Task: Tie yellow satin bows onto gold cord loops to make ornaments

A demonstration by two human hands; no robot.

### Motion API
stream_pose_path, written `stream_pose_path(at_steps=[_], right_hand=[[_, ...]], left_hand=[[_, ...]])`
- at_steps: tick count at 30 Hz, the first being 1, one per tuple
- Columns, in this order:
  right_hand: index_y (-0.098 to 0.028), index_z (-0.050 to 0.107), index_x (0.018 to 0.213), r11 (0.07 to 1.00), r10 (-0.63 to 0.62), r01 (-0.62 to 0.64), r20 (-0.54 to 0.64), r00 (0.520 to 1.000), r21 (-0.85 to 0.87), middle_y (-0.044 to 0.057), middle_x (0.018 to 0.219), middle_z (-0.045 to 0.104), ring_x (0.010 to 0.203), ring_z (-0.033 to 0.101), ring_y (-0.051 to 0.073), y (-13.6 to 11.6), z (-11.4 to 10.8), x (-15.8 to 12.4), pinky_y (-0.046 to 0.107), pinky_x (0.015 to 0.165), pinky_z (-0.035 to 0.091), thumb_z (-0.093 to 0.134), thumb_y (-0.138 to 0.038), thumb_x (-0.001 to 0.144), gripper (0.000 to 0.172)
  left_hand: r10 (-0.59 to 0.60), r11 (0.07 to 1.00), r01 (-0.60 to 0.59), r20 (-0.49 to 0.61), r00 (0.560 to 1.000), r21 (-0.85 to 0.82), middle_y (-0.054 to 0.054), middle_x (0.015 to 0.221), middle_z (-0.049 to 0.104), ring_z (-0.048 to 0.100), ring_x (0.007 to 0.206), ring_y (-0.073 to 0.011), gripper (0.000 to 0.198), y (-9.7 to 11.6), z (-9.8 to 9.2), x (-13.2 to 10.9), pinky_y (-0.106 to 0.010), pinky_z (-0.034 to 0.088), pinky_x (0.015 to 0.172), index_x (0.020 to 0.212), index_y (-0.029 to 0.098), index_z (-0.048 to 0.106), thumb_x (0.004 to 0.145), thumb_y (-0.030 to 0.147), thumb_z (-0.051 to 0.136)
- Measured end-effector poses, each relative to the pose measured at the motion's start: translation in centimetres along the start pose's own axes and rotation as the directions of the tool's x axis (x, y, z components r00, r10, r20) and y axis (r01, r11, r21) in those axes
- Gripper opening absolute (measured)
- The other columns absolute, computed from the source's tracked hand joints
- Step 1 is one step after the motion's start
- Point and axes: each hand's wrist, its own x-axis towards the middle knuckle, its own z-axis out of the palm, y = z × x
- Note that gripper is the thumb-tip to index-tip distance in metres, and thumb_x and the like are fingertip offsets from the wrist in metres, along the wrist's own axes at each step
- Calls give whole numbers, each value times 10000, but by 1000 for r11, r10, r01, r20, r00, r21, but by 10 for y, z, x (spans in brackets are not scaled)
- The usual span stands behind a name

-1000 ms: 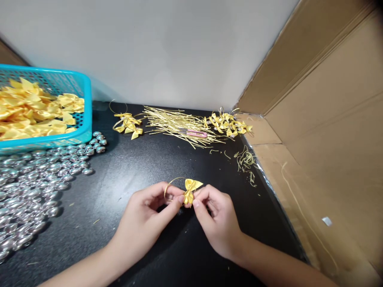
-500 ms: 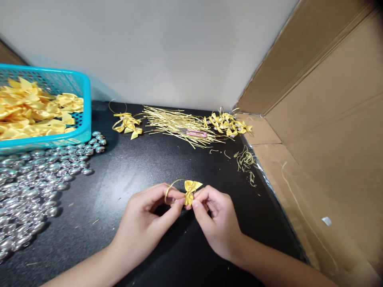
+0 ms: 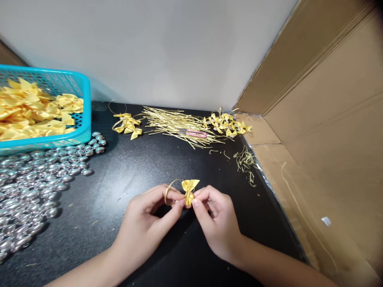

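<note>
A yellow ribbon bow (image 3: pixel 188 192) is pinched between my two hands above the black table (image 3: pixel 143 167). My left hand (image 3: pixel 149 219) is closed, thumb and forefinger on the bow's left side. A gold cord loop (image 3: pixel 166 193) curves up from those fingers to the bow. On the right side, my right hand (image 3: pixel 218 223) pinches the bow with thumb and forefinger. The lower part of the bow is partly covered by fingertips.
At left are a turquoise basket (image 3: pixel 86 105) of yellow bows and many silver beads (image 3: pixel 32 193). Gold strips (image 3: pixel 167 121) lie at the back under a pink-handled tool (image 3: pixel 196 133), between two groups of bows (image 3: pixel 128 124). Thread scraps (image 3: pixel 245 159) lie near cardboard (image 3: pixel 323 119).
The bow has turned slightly, its upper end shifting a little to the left. Both hands keep their pinch in nearly the same place.
</note>
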Motion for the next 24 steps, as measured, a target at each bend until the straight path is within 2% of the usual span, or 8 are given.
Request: stream_pose_path(at_steps=[9, 24], right_hand=[[-179, 561, 703, 1000, 19, -19, 3, 1000, -20, 36, 697, 647, 631, 615, 158, 0, 0, 2, 273, 598, 502, 529, -168, 841, 143], [-178, 569, 699, 998, 56, -55, 13, 998, -39, 17, 653, 620, 595, 581, 132, 0, 1, 1, 238, 565, 461, 542, -193, 855, 159]], left_hand=[[66, 995, -66, 2, 998, 78, 17, 726, 702, 684, 711, -142, 104, 0, -1, 0, -217, 528, 650, 769, 211, 696, 828, 142, 644], [132, 979, -133, 18, 991, 155, 21, 769, 717, 687, 727, -135, 140, -1, -3, 0, -219, 520, 685, 809, 226, 702, 830, 105, 634]])
